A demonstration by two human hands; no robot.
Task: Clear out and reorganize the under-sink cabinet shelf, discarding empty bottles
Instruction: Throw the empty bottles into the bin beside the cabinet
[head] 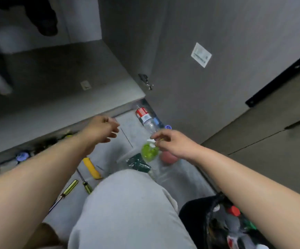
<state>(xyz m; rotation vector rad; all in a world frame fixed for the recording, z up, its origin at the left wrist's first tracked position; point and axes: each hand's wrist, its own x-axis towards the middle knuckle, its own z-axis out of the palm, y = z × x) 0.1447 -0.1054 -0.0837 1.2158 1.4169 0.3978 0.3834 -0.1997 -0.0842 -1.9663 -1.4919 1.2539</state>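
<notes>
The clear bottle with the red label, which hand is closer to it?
Right. The right hand touches the clear bottle at its near end; the left hand is apart from it, off to its left.

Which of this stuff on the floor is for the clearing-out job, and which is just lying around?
For the job:
- clear bottle with red label, pinched by the right hand
- green spray bottle
- black trash bag with bottles inside
- left hand, open, holding nothing

Just lying around:
- two screwdrivers
- yellow tool
</notes>
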